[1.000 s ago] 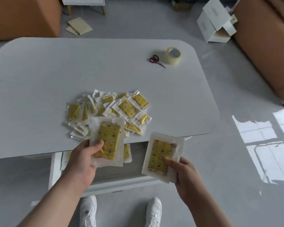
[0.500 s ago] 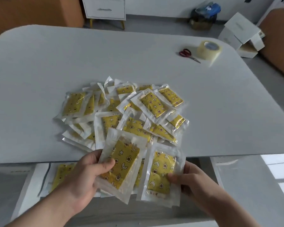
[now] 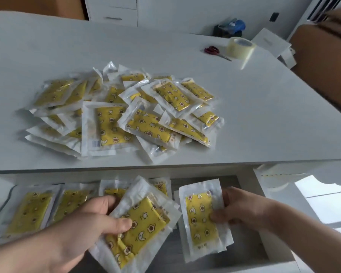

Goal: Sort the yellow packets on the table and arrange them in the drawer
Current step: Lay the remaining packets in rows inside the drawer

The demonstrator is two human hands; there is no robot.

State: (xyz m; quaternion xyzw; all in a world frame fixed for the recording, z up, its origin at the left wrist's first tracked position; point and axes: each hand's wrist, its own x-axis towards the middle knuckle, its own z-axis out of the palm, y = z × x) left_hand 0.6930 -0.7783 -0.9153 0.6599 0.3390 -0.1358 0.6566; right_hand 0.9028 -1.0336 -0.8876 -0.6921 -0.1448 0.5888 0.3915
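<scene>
**Both hands holding packets over the open drawer**

Left hand (image 3: 81,223) grips one yellow packet (image 3: 140,223), tilted, thumb on its face. Right hand (image 3: 242,209) pinches a second packet (image 3: 200,219) by its right edge. Both are held over the open drawer (image 3: 250,194), where further packets (image 3: 31,209) lie in a row at left. Beyond, on the desk (image 3: 264,119), rests a loose pile of packets (image 3: 126,113). Farthest: scissors (image 3: 215,51) just beside a tape roll (image 3: 240,47).
</scene>
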